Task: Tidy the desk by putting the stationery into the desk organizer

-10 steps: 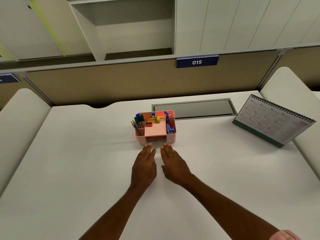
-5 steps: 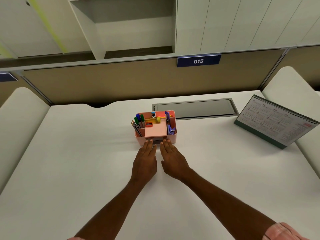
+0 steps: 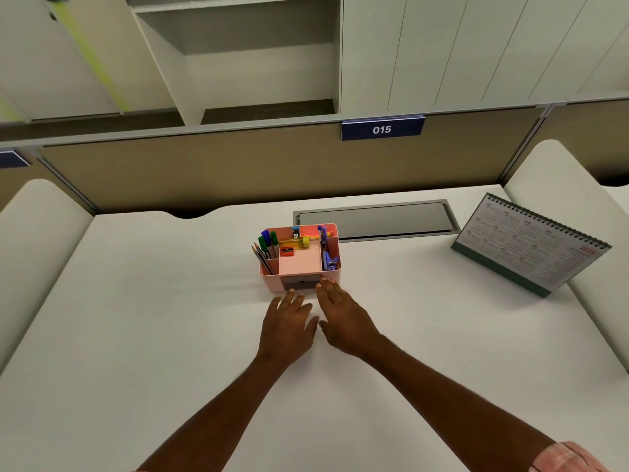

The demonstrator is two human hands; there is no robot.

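Our right grip point(image 3: 343, 318), flat and empty, touched the pink desk organizer point(image 3: 270, 284) straight ahead; our left grip point(image 3: 289, 323), likewise flat, lay just short.

organizer point(image 3: 270, 282): 1
markers point(image 3: 274, 238): 3
pencils point(image 3: 262, 259): 2 i think, pretty tiny
sharpener point(image 3: 287, 252): 1
desk calendar point(image 3: 531, 247): 1
hands point(image 3: 289, 321): 2

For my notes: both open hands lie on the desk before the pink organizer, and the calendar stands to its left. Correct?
Not quite: the head view shows the calendar right of the pink organizer, not left. The left hand and right hand do lie open before it.
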